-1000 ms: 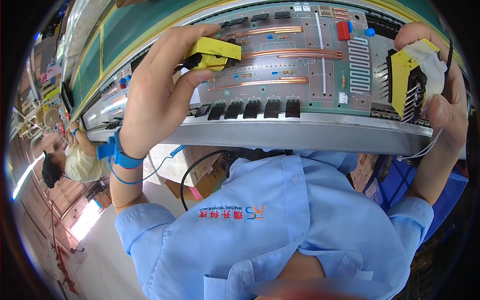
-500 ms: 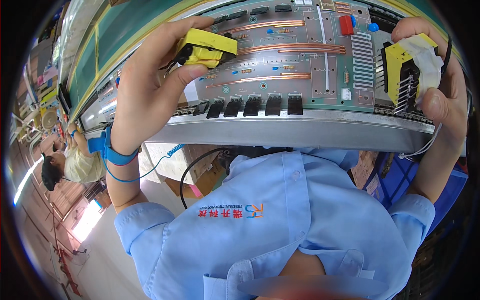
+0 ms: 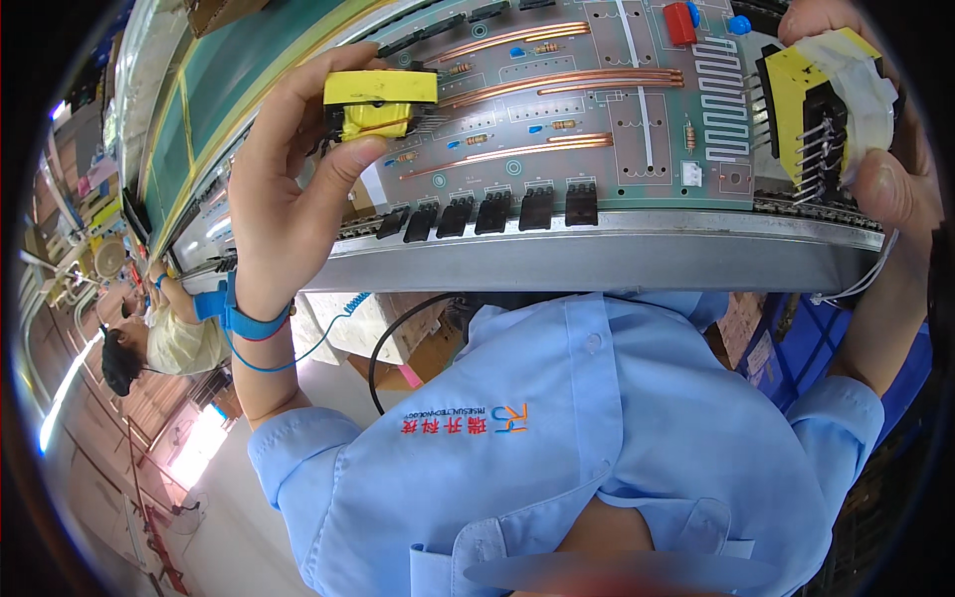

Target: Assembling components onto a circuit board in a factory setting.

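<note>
Between the thumb and fingers of my left hand (image 3: 298, 179) is a small transformer (image 3: 380, 90), wrapped in yellow tape, its pins facing right above the circuit board (image 3: 567, 184). My right hand (image 3: 895, 184) grips a larger yellow transformer (image 3: 796, 90) with white tape around one side and rows of metal pins toward the board's right end. The board carries bare copper wires (image 3: 607, 80), striped resistors, blue discs, a red block capacitor (image 3: 680, 24) and several black components (image 3: 537, 206) along its near edge. Some fingers of both hands are hidden behind the transformers.
The board lies on a conveyor with a metal rail (image 3: 597, 254) along its near side. A blue coiled cord runs from the wrist strap (image 3: 239, 308) on my left arm. A co-worker (image 3: 169, 338) is at the far left. A blue crate (image 3: 816, 343) stands below right.
My left hand has turned the small transformer so its pins point more squarely right, and shifted slightly left. The right-hand transformer is tilted a little differently. The view has shifted slightly.
</note>
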`<state>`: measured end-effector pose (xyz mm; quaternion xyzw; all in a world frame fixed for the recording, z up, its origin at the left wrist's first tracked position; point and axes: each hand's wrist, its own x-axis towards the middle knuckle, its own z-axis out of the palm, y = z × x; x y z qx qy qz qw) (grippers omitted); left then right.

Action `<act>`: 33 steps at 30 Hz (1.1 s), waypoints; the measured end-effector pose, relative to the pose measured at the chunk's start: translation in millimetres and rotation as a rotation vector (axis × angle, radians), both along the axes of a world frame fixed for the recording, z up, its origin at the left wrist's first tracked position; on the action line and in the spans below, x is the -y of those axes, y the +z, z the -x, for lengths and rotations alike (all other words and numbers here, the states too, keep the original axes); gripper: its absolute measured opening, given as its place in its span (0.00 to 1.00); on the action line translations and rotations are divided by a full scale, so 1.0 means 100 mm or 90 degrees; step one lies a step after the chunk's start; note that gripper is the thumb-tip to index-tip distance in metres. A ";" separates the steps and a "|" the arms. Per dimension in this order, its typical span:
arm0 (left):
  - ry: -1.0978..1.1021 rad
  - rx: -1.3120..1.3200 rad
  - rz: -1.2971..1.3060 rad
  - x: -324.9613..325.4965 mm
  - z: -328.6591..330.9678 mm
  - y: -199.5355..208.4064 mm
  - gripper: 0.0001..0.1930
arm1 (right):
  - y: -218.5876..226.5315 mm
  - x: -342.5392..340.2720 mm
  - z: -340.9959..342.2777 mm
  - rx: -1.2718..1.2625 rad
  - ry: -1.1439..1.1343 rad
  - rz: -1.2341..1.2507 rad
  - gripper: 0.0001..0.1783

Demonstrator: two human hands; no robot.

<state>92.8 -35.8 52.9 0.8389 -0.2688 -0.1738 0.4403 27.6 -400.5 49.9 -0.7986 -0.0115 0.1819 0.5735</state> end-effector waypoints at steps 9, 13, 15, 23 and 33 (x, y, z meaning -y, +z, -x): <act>-0.164 0.297 -0.296 0.38 0.03 0.28 0.25 | -0.13 0.05 -0.01 0.066 0.050 0.047 0.50; -0.174 0.271 -0.267 0.43 -0.01 0.27 0.26 | -0.13 0.07 -0.03 0.096 0.077 0.063 0.50; -0.241 0.283 -0.280 0.43 -0.07 0.29 0.26 | -0.13 0.08 -0.03 0.111 0.060 0.085 0.50; -0.265 0.356 -0.266 0.44 -0.06 0.26 0.24 | -0.14 0.02 -0.01 0.084 -0.002 0.064 0.50; -0.197 0.441 -0.291 0.42 0.09 0.17 0.24 | -0.14 -0.07 -0.03 0.053 -0.021 0.022 0.45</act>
